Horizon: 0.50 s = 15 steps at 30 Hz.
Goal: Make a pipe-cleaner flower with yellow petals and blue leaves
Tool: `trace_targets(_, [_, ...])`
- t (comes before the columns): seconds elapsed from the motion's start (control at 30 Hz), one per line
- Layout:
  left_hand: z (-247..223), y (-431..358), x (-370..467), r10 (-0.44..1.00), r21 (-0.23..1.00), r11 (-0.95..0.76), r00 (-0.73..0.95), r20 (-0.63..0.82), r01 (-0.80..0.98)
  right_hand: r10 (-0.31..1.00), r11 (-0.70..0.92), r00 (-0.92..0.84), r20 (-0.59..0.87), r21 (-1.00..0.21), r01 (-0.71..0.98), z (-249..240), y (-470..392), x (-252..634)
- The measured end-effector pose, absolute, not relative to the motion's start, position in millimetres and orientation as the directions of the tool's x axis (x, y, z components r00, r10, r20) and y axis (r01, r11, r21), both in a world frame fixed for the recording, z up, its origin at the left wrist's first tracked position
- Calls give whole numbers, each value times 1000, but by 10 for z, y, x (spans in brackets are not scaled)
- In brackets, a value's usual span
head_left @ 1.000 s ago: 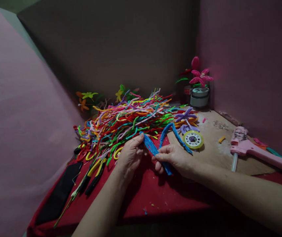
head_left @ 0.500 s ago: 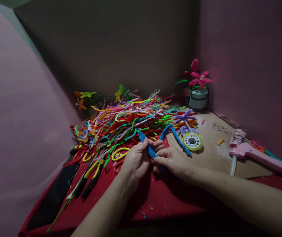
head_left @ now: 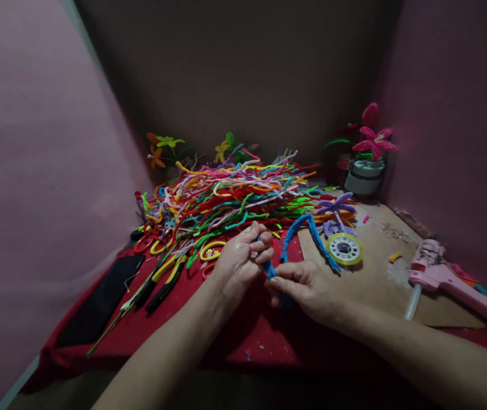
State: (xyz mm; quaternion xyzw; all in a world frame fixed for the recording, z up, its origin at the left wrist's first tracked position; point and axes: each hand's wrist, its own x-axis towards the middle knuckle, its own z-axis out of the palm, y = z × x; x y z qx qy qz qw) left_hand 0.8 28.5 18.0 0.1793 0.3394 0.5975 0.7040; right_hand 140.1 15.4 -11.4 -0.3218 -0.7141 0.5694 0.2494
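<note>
Vivid blue against deep red

The held strip (head_left: 271, 270) is saturated blue, as is the bent length (head_left: 318, 242). The cloth (head_left: 230, 343) is deep red, the board (head_left: 371, 296) tan with whitish patches. The pile of fuzzy stems (head_left: 243, 193) mixes red, green, orange, pink, lilac, teal and yellow. A purple flower (head_left: 335, 205) and a hot-pink flower (head_left: 374, 143) with a paler centre add petals of colour; the pot (head_left: 365, 173) is grey, darker-banded. The reel (head_left: 353, 249) pairs a yellow rim with a white, dark-holed middle. Yellow and black mark the pliers (head_left: 178, 273); the glue gun (head_left: 457, 285) is soft pink, the flat slab (head_left: 102, 299) black.
</note>
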Motion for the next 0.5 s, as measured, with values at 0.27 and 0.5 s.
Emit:
trace_targets(0.27, [242,355,20,968,682,229,90,-234,-695,762,11,-645,-57,-995,102,-132,195,1433])
trace_targets(0.5, [187,615,94,957,697,252,65,-283,-672,816,-99,-575,-58,-994,-39,-203,288,1389])
